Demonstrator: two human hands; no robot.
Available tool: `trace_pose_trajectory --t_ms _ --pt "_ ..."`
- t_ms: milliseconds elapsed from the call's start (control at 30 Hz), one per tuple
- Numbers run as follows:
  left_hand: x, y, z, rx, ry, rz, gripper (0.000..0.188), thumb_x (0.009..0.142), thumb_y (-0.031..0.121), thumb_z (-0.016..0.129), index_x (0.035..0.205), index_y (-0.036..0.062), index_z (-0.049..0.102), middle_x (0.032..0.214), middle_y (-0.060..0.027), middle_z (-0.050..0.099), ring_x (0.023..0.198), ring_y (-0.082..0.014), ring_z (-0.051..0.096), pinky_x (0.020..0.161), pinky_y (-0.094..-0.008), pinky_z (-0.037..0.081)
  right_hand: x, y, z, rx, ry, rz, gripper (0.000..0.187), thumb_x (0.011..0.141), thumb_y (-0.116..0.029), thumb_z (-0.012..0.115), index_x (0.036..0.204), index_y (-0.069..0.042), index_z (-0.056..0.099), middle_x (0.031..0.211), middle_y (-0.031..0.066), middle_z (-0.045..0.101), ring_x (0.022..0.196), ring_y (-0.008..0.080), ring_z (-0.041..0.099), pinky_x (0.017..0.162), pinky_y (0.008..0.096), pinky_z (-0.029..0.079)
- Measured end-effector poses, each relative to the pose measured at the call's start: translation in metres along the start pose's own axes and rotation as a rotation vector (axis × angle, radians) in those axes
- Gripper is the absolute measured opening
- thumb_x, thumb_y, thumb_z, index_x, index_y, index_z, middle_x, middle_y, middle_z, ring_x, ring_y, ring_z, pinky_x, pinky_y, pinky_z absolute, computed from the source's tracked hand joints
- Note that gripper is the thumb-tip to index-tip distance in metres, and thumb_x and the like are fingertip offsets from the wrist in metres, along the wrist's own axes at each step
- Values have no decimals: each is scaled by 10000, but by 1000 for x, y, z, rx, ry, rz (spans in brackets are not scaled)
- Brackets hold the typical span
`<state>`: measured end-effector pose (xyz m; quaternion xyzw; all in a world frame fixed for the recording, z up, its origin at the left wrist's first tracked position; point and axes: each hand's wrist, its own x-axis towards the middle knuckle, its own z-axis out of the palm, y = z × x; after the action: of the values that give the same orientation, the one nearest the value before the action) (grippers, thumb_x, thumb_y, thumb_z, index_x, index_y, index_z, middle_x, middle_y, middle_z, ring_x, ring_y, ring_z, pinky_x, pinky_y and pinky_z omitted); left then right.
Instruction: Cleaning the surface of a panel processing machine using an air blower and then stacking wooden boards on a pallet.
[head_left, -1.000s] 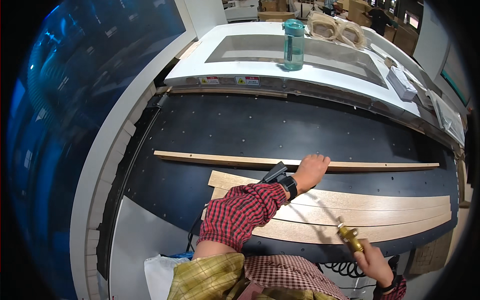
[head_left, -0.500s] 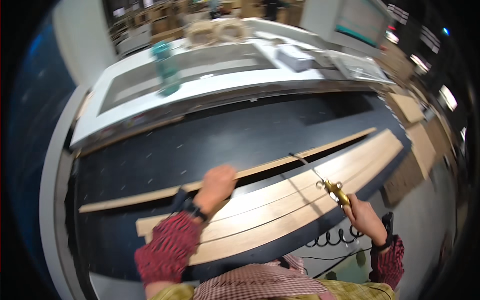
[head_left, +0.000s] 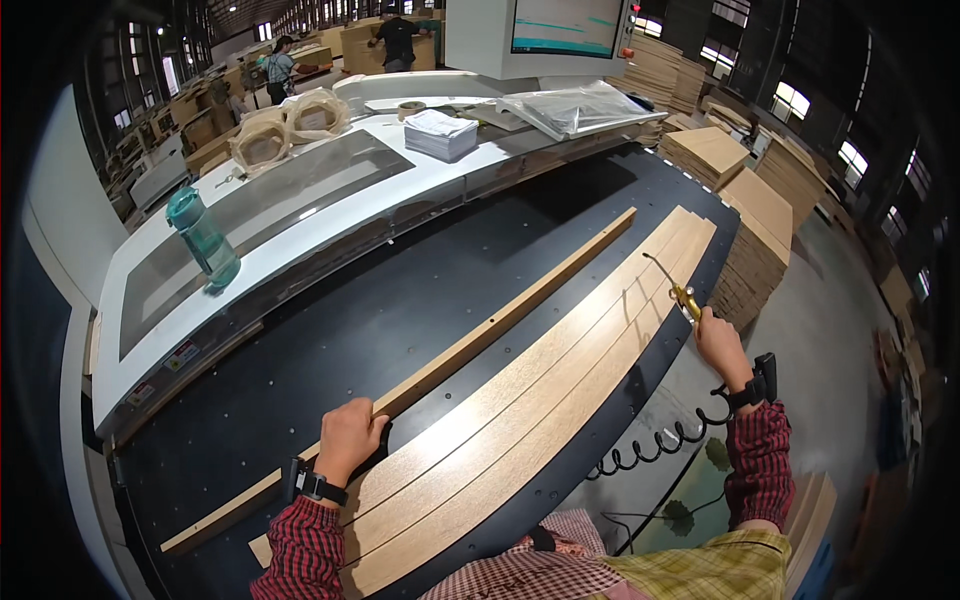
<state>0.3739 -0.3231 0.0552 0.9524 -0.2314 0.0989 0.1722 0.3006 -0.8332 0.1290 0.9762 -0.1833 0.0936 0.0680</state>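
Note:
My left hand (head_left: 350,440) is closed around a long narrow wooden strip (head_left: 500,312), a little left of its middle. The strip lies across the dark table, apart from the boards over most of its length. Beside it, on my side, several pale wooden boards (head_left: 530,385) lie edge to edge. In my right hand (head_left: 722,350) is a brass-coloured air blow gun (head_left: 686,300), its thin bent nozzle held over the far right part of the boards. A black coiled hose (head_left: 660,445) hangs below my right wrist.
Behind the dark table (head_left: 300,380) runs a white machine ledge (head_left: 300,235) bearing a teal bottle (head_left: 205,240), a paper stack (head_left: 440,135), tape rolls (head_left: 262,145) and a plastic-wrapped panel (head_left: 575,108). Brown panel stacks (head_left: 745,250) stand at the right. Two people work far behind.
The view has turned, so the table now slants up to the right. My left hand still grips the strip. The blow gun has moved toward the boards' far right end.

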Motion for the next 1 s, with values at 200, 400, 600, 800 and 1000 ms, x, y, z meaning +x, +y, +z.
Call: trace_pose_trajectory --t_ms 200,400,600,800,1000 --pt "-10 -20 8 43 44 -12 220 661 221 563 631 26 463 595 -131 497 553 -307 496 502 -364 397 -14 -74 -30 282 -376 -274 223 771 -208 401 788 14 379 609 225 504 579 374 488 524 436 378" --pt "2 -17 10 -48 155 57 208 659 198 565 647 32 440 606 -128 482 578 -298 488 516 -362 395 -73 -160 -100 391 -688 -782 236 755 -166 449 935 -28 384 607 181 514 576 359 493 512 405 388" --pt "-13 -20 20 -52 159 82 146 664 113 527 681 24 412 631 -121 471 610 -285 483 548 -353 392 -79 -191 -93 319 -607 -860 231 750 -159 451 916 -18 374 597 202 499 573 370 483 512 426 377" --pt "-25 0 14 3 168 68 78 633 7 450 707 22 431 601 -104 447 570 -255 475 516 -340 390 -40 -140 -81 75 -356 -638 206 730 -134 464 853 6 377 557 207 482 568 367 482 507 438 365" --pt "-28 9 22 110 68 126 248 640 31 450 887 28 464 658 -96 442 625 -227 460 567 -322 378 -24 -101 -94 -27 -279 -569 184 740 -147 457 786 10 375 546 197 489 529 364 482 491 430 381"
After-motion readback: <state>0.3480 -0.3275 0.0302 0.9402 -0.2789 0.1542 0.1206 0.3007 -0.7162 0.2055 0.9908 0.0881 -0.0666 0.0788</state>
